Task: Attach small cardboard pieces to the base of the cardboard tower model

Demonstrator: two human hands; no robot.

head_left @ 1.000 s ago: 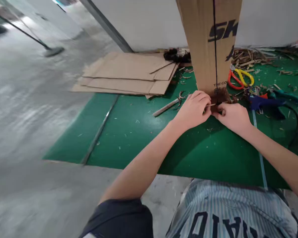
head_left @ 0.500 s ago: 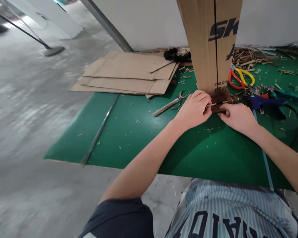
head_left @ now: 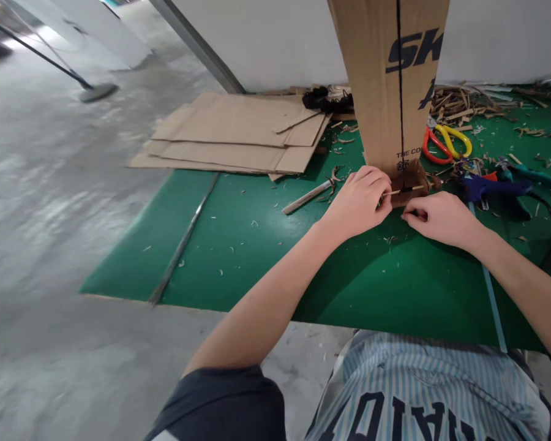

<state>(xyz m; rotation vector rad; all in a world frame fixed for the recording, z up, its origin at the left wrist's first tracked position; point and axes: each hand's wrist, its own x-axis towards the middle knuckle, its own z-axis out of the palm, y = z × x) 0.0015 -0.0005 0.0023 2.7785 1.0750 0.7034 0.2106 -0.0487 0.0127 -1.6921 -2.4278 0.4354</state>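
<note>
A tall cardboard piece [head_left: 376,92] with dark printing stands upright before me, a black cord [head_left: 400,92] running down its front. At its foot is a small open cardboard box [head_left: 420,176]. Across that box lies a thin wooden stick [head_left: 413,189] with black cord around its middle. My left hand [head_left: 360,199] is closed at the stick's left end, against the box's left side; its fingertips are partly hidden. Just below the box's right front corner, my right hand [head_left: 441,219] is closed in a pinch. What it holds, if anything, cannot be made out.
Flat cardboard sheets [head_left: 234,125] lie at the back left of the green tabletop [head_left: 239,245]. A short rod [head_left: 307,197] is left of my left hand. Scissors [head_left: 447,146], a blue glue gun [head_left: 491,188] with its cable and wood scraps [head_left: 468,105] lie at right.
My right hand has come off the box's front edge and drawn slightly down, its fingers now pinched together. My left hand keeps its place at the stick.
</note>
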